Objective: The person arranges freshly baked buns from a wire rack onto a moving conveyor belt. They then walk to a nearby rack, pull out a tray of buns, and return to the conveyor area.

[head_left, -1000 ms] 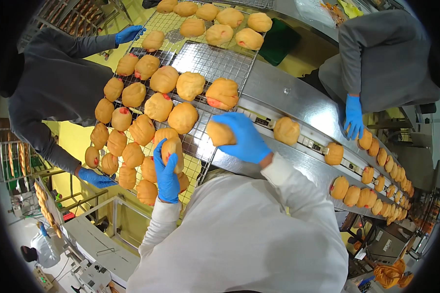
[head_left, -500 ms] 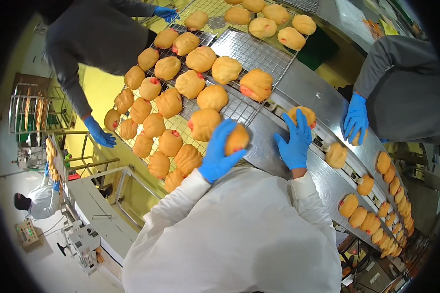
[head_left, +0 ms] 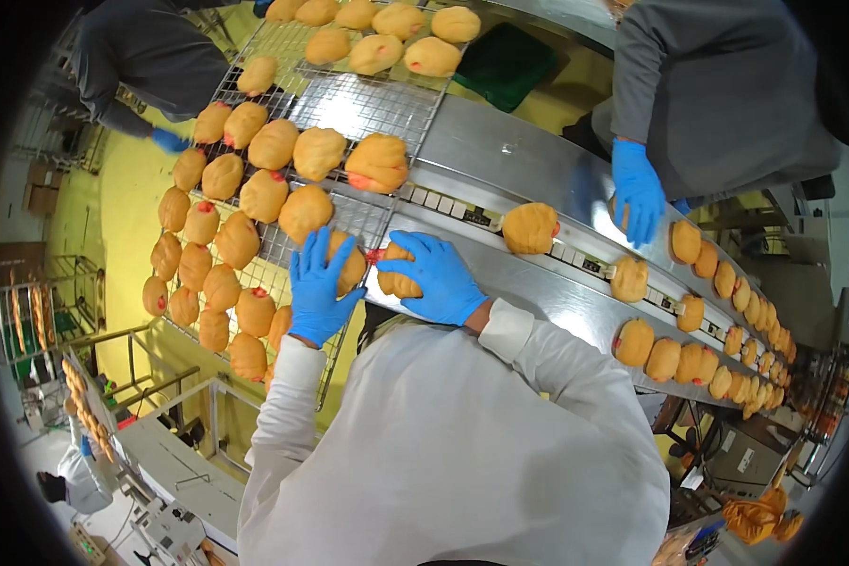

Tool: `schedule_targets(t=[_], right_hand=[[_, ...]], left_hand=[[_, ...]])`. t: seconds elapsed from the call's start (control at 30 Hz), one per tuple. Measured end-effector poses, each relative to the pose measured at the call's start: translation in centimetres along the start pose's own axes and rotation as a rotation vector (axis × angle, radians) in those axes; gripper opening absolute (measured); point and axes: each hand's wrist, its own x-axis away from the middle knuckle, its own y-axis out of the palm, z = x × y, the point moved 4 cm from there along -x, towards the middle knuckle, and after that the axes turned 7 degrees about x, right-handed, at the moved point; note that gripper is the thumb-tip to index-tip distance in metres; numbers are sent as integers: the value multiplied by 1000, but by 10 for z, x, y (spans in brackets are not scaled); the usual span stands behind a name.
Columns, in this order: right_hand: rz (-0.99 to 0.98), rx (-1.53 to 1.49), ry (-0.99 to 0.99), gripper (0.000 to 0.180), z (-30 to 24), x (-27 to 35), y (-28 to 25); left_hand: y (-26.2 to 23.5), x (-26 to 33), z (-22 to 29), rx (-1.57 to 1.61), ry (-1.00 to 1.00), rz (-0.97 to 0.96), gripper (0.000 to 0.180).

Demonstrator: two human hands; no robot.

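My left hand, in a blue glove, rests on a golden bun with red filling at the near edge of the wire rack. My right hand, also blue-gloved, grips another golden bun right beside it, at the rack's edge next to the steel conveyor. Several more buns lie in rows on the rack. Another bun sits on the conveyor just beyond my right hand.
A person in grey at the upper right reaches a blue-gloved hand onto the conveyor, where several buns trail off right. Another person in grey stands at the upper left by the rack. A metal trolley is at the left.
My right hand has come left from the conveyor with a bun to the rack's edge. My left hand has set its bun down onto the rack. The view has shifted.
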Motion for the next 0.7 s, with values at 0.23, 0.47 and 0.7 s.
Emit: schedule_targets(t=[0.23,0.47,0.7], right_hand=[[176,123,84,55,76,6,-39],[44,352,343,47,114,46,-29],[521,-106,476,42,95,88,-66]], left_hand=[[13,4,-22,137,-138,115,92],[-11,-20,6,480,5,294,87],[35,-105,89,287,408,134,75]])
